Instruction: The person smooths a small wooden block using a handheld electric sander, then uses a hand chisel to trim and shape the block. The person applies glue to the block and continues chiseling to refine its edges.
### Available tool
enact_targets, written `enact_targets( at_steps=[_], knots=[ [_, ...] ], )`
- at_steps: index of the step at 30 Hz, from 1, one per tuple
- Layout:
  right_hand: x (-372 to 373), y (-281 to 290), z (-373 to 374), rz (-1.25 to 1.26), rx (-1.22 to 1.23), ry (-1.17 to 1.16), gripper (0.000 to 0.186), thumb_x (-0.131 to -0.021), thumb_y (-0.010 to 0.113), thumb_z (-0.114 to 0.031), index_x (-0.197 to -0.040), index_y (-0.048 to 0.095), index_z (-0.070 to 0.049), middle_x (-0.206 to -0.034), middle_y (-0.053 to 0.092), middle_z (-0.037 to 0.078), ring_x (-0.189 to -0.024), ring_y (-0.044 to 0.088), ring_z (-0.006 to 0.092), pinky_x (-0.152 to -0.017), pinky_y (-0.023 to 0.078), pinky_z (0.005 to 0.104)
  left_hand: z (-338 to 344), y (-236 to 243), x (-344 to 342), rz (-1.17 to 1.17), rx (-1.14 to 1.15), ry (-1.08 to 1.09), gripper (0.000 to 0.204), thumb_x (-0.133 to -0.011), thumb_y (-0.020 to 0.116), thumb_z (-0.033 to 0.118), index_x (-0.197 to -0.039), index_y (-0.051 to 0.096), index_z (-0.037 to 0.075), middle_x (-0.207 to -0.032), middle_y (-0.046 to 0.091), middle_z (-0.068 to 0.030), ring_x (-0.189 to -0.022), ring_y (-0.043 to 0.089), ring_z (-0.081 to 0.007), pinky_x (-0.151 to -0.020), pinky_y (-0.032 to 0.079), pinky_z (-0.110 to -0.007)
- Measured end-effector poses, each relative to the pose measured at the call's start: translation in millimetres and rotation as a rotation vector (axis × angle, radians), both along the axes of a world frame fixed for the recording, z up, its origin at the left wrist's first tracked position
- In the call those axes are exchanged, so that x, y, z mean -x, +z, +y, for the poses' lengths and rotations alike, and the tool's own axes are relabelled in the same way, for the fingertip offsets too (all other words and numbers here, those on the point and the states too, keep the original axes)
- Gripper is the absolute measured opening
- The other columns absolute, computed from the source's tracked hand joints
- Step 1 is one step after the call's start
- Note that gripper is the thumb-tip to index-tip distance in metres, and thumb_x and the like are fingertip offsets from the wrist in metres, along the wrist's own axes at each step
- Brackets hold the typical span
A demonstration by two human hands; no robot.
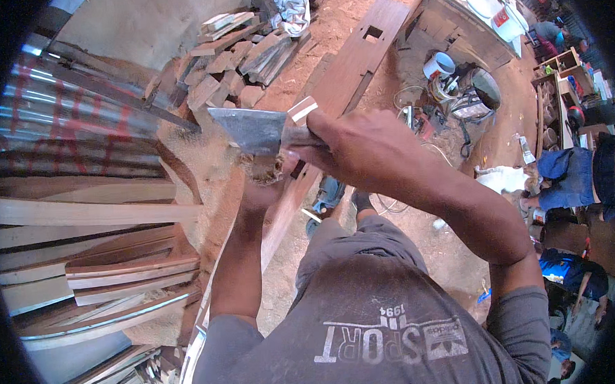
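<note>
Your right hand (346,139) is closed on the grey blade (246,129), which extends left from it, angled across the long axis of the plank (353,59). Your left hand (267,183) is just below the blade, partly hidden; I cannot tell its grip.
</note>
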State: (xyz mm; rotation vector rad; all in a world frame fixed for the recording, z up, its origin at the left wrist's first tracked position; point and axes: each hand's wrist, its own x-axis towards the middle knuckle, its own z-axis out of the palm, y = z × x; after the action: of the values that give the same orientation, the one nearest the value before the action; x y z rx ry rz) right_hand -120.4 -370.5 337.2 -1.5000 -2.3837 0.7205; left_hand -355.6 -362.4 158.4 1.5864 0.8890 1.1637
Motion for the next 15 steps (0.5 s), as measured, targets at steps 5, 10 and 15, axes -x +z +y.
enact_targets(
  at_steps=[5,10,15],
  knots=[
    [13,-4,-14,0.071,-0.110,-0.052,0.047,-0.103,0.067,-0.052,-0.113,0.065,-0.007,-0.081,0.073,0.021,-0.078,0.075,0.0446,-0.070,0.057,0.0535,6,9,-1,0.027,0.006,-0.009,0.038,-0.098,0.079,0.015,-0.132,0.066,0.005,-0.120,0.073,-0.0088,-0.115,0.069,-0.0228,-0.100,0.055,-0.041],
    [-2,-6,-4,0.009,-0.003,-0.080,0.051,-0.103,0.066,-0.055,-0.114,0.065,-0.006,-0.081,0.074,0.020,-0.076,0.075,0.0442,-0.068,0.057,0.0551,4,8,5,0.029,0.062,0.033,0.035,-0.099,0.079,0.016,-0.130,0.067,0.005,-0.117,0.073,-0.0085,-0.112,0.069,-0.0224,-0.098,0.055,-0.040],
    [4,13,-20,0.292,-0.095,-0.175,0.043,-0.100,0.075,-0.046,-0.111,0.067,-0.005,-0.080,0.073,0.020,-0.074,0.074,0.0421,-0.066,0.057,0.0512,10,21,1,0.071,0.098,-0.010,0.032,-0.100,0.078,0.017,-0.127,0.069,0.005,-0.114,0.073,-0.0081,-0.109,0.069,-0.0220,-0.096,0.055,-0.039]
  ],
)
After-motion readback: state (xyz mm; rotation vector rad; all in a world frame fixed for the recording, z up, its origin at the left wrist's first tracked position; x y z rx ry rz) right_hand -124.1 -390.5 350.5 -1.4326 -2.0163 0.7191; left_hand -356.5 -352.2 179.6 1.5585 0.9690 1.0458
